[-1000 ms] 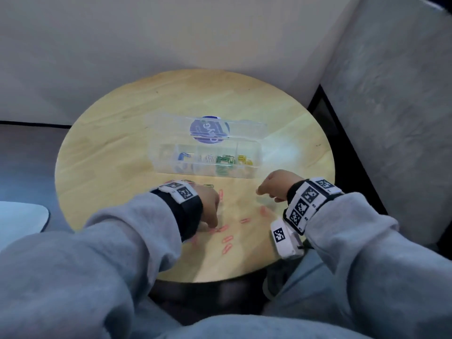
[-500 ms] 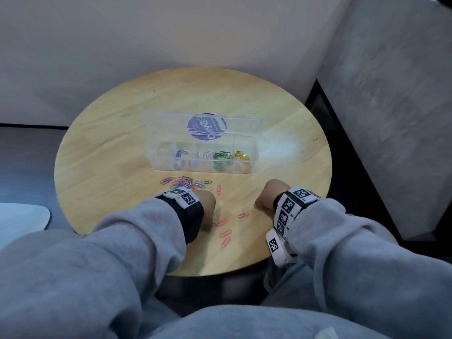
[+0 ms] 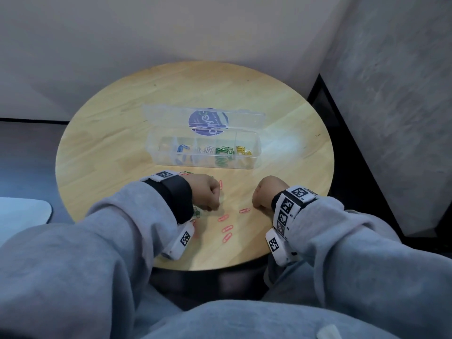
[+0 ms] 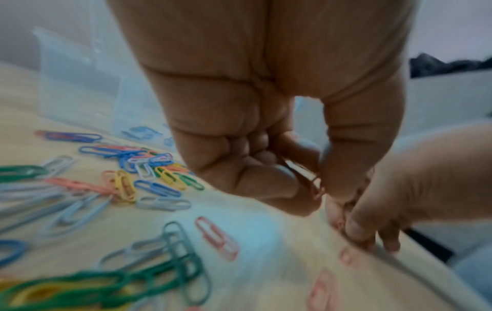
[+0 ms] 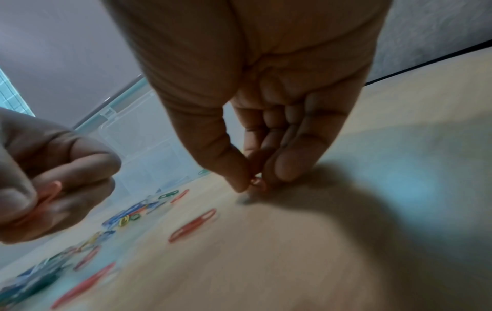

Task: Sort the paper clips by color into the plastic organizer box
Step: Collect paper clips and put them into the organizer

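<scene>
Both hands were gathering pink clips on the near desk (image 3: 281, 113), the left hand (image 3: 206, 194) and right hand (image 3: 265, 194) each pinching one, next needing carrying to the far box (image 3: 203, 162), probably its empty compartment.

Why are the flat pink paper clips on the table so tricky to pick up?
Probably because each pink paper clip is thin and lies flat on the smooth wooden table, leaving little edge to catch. They look very light, so a push would likely slide one, not roll it. The right hand pinches one at the tabletop with its fingers, suggesting a careful grip is needed.
</scene>
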A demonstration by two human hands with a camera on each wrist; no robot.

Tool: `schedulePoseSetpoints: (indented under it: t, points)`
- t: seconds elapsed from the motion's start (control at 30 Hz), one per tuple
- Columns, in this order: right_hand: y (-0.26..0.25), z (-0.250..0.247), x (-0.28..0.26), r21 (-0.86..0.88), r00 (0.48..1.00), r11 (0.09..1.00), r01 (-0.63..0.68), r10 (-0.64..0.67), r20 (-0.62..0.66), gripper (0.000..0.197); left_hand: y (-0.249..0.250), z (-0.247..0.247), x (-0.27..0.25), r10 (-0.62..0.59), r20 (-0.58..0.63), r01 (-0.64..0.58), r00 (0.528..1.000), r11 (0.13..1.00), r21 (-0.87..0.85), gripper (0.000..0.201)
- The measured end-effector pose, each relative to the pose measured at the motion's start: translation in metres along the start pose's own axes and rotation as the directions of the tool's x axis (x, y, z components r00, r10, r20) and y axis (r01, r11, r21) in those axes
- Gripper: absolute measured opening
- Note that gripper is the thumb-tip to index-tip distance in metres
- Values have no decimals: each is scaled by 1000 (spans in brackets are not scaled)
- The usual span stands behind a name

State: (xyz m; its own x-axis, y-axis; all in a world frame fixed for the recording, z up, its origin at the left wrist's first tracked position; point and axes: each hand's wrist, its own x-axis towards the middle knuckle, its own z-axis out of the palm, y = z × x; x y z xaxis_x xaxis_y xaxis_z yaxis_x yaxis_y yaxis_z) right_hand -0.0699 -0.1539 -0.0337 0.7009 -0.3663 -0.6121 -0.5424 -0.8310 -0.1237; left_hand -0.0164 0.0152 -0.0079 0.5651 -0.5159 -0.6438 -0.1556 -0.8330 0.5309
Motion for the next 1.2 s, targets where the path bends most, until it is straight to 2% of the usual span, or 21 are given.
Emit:
schedulePoseSetpoints:
  t: [0.1,0.2,0.23,0.3,0.43,0.47,0.5,0.53,0.57,0.63,0.7,0.9,0.97,1.03,1.1,1.2]
  points:
    - [4,-6,1,261,996,965,-14,-8,83,7,-2,-8,1,12,-1,-11,1000,943,-332,25]
    - [9,-12,-1,612,981,787,-72,-55,186,11,0,-13,-1,-45,5,42,999,881,-471,24]
    - [9,-14,-3,681,975,727,-91,-73,208,13,1,-13,-2,-66,9,62,998,864,-500,25]
    - [9,-16,-8,730,959,672,-127,-104,262,21,4,-11,-3,-100,27,99,995,827,-553,28]
    - [5,-12,-13,681,943,718,-145,-108,315,26,8,-1,-1,-133,65,144,989,763,-630,23]
    - [4,-11,-14,647,945,754,-117,-116,306,23,8,1,0,-131,57,139,990,796,-590,22]
    - [5,-10,-14,590,953,806,-54,-134,271,18,9,3,1,-118,34,120,992,866,-486,22]
    - [6,-9,-15,502,965,864,30,-157,211,13,9,4,2,-94,4,91,996,948,-306,24]
    - [7,-7,-17,391,972,913,114,-184,147,8,9,6,1,-60,-23,58,998,995,-84,27]
    - [6,-5,-22,165,974,966,200,-214,76,9,12,12,-3,-31,-29,37,999,961,274,43]
    - [4,-1,-26,9,968,970,244,-245,57,11,16,19,-3,-45,-3,42,999,904,426,58]
    - [-5,3,-23,-148,950,939,312,-309,44,13,21,38,-1,-38,42,9,998,837,548,63]
    - [-7,4,-21,-165,957,943,289,-284,56,21,19,43,0,-39,32,14,999,831,557,64]
    - [-8,5,-21,-195,963,944,268,-261,63,13,17,46,2,-30,19,15,999,833,554,64]
    - [-7,5,-19,-205,967,945,253,-244,68,20,17,47,4,-25,4,19,1000,834,551,62]
    - [-7,3,-17,-188,971,953,239,-227,80,27,16,48,6,-8,-8,11,1000,831,556,51]
